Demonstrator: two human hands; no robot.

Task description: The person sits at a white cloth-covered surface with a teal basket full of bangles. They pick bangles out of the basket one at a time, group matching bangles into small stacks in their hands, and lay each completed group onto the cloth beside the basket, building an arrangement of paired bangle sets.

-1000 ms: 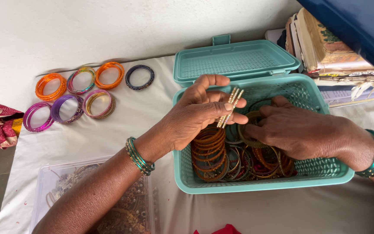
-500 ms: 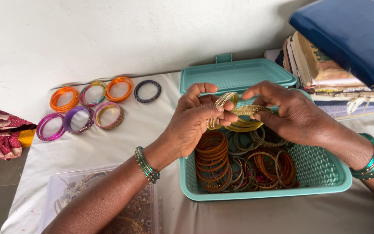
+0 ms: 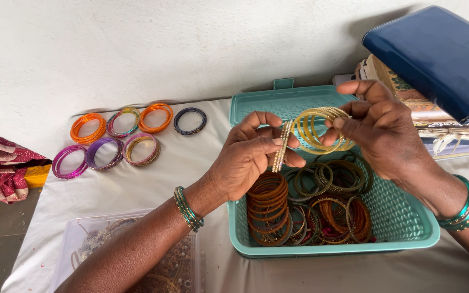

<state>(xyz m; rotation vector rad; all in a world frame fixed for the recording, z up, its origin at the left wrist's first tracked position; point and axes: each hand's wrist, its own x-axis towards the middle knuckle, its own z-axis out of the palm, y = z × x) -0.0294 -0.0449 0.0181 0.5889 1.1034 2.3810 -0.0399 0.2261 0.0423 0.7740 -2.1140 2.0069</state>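
Left hand (image 3: 251,160) pinches small stack of gold bangles (image 3: 281,145) edge-on, stack's long axis near upright, fingers closed on it. Right hand (image 3: 386,130) grips larger bunch of gold bangles (image 3: 318,127), rings facing camera, fingertips clamped on rim. Both bunches held above teal basket (image 3: 408,239), just apart from each other, left stack to left of right bunch. Basket holds brown, green, orange bangles (image 3: 310,206), lid open behind. Coloured bangle sets (image 3: 120,135) lie near counter's far left edge. Clear plastic box (image 3: 109,255) at near left corner.
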